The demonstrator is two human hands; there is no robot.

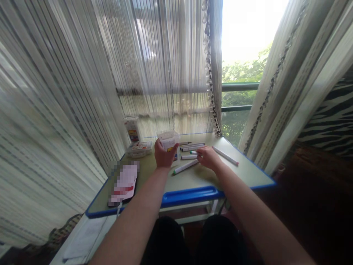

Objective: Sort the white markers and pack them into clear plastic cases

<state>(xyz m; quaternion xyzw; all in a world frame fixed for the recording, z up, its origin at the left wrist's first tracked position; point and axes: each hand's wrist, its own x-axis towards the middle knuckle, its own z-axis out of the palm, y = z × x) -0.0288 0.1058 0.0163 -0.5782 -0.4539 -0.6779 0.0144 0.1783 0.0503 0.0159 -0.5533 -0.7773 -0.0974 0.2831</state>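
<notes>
1. Left hand [164,154] grips the clear plastic marker box [168,141], mid-frame on the green, blue-edged bench [193,180]; tilted, it could spill
2. Right hand [207,156] pinches a white green-tipped marker [193,152]; loose markers [225,156] nearby might roll off

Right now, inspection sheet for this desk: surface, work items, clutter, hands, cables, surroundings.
Surface: small desk, greenish top with blue edging, set against a window.
Work items: clear plastic marker box standing upright; white markers lying loose beside it, one green-tipped marker nearer the front edge.
Clutter: flat clear case, upright clear container behind it, blurred-out flat item at the desk's left.
Hands: left hand wrapped around the marker box; right hand resting on the desk over the markers, fingertips at one of them.
Cables: nothing seen.
Surroundings: sheer striped curtains, window railing, trees outside.
</notes>
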